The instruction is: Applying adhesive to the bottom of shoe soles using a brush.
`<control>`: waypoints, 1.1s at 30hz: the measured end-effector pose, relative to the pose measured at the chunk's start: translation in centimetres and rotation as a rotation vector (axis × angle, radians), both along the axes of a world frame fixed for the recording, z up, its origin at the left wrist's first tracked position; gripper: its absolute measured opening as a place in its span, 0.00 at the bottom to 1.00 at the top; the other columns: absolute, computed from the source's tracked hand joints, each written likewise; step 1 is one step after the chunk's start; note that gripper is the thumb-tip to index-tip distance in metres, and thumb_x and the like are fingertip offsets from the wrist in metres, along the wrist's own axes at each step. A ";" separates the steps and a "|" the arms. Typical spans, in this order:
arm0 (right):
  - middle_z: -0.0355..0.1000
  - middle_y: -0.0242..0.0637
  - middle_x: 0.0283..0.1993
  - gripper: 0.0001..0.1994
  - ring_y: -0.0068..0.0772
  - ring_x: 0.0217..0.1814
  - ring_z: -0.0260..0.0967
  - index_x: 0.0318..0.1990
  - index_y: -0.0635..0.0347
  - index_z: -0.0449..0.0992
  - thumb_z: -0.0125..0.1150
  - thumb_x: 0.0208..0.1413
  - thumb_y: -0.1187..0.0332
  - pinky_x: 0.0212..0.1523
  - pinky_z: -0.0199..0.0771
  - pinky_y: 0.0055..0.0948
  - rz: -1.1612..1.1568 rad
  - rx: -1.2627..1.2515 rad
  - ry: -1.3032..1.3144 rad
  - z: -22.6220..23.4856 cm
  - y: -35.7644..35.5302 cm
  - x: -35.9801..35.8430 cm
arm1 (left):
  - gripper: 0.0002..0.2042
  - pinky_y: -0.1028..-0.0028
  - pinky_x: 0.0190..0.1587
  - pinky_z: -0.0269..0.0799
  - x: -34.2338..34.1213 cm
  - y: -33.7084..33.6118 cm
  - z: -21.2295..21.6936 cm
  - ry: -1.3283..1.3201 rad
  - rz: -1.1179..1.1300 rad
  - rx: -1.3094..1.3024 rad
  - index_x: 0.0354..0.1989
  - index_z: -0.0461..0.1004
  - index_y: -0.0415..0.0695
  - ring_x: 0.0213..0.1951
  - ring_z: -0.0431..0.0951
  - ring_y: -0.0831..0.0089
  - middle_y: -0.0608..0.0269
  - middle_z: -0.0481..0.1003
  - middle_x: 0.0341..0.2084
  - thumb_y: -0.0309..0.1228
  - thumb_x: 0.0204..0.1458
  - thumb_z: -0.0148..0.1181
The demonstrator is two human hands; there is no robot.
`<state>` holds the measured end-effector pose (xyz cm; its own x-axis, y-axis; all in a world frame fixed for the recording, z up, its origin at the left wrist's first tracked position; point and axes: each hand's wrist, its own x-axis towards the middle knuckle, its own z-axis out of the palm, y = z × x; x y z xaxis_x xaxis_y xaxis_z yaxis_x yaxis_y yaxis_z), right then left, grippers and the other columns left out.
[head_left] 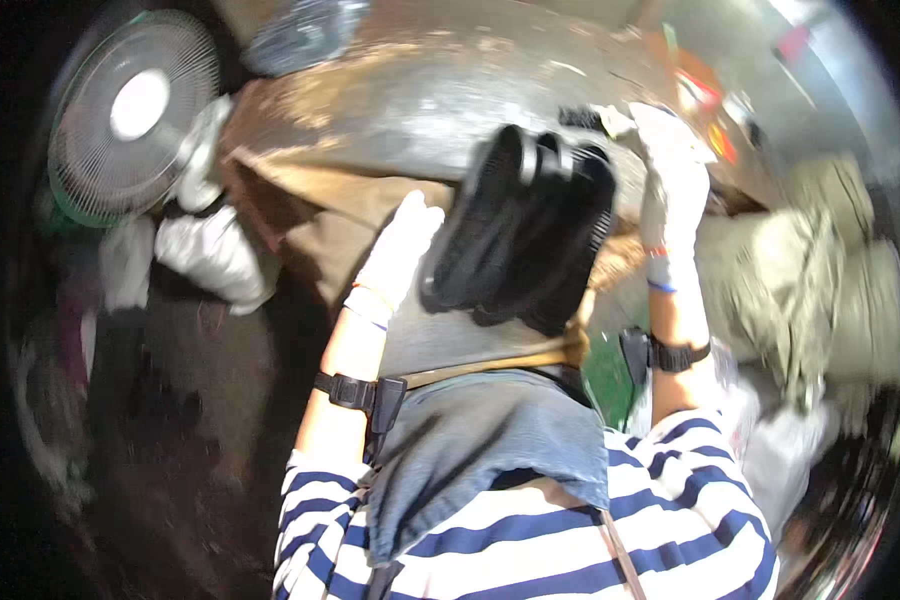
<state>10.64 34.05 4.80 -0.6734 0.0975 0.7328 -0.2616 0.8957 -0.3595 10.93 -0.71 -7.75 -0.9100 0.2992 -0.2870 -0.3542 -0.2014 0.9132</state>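
Several long black shoe-shaped pieces lie side by side in front of me, with shiny bands near their far ends. Just left of them is my left hand, in a white glove, its fingers apart and holding nothing. My right hand, also gloved in white, reaches past them to the far right. Its fingers are closed at the pale end of a small brush-like thing with a dark head. Motion blur hides the finer detail of that grip.
A worn metal-topped bench spans the far side, bearing a dark plastic bag. A fan stands at left above white bags. Olive-green bundles sit at right. Orange and red items lie beyond my right hand.
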 end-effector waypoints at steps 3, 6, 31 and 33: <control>0.81 0.41 0.52 0.12 0.34 0.54 0.77 0.51 0.63 0.82 0.57 0.65 0.71 0.56 0.74 0.30 0.168 -0.460 0.108 2.2 3.3 1.0 | 0.29 0.70 0.65 0.68 -0.1 4.4 0.8 -0.140 -0.110 -0.074 0.73 0.60 0.35 0.60 0.72 0.70 0.57 0.72 0.61 0.34 0.67 0.56; 0.80 0.41 0.54 0.14 0.33 0.56 0.77 0.53 0.64 0.82 0.55 0.69 0.68 0.61 0.73 0.33 -0.162 0.119 0.091 2.1 9.4 1.0 | 0.26 0.70 0.65 0.68 -0.9 4.4 -1.4 0.161 -0.226 -0.181 0.70 0.64 0.32 0.59 0.74 0.68 0.56 0.73 0.62 0.29 0.65 0.53; 0.81 0.43 0.53 0.12 0.34 0.51 0.79 0.49 0.71 0.83 0.58 0.64 0.73 0.56 0.78 0.32 0.020 -1.270 0.022 -8.1 18.3 -10.0 | 0.31 0.45 0.62 0.75 -5.2 -4.1 4.6 -0.328 -0.235 0.844 0.71 0.61 0.34 0.61 0.75 0.43 0.41 0.72 0.63 0.36 0.62 0.58; 0.81 0.43 0.50 0.12 0.35 0.49 0.79 0.47 0.73 0.82 0.60 0.64 0.72 0.54 0.79 0.31 -0.003 -1.159 0.167 -8.4 22.6 -7.9 | 0.33 0.35 0.64 0.69 -4.0 3.7 12.0 -0.267 -0.384 1.055 0.71 0.63 0.37 0.66 0.70 0.44 0.39 0.71 0.64 0.45 0.63 0.58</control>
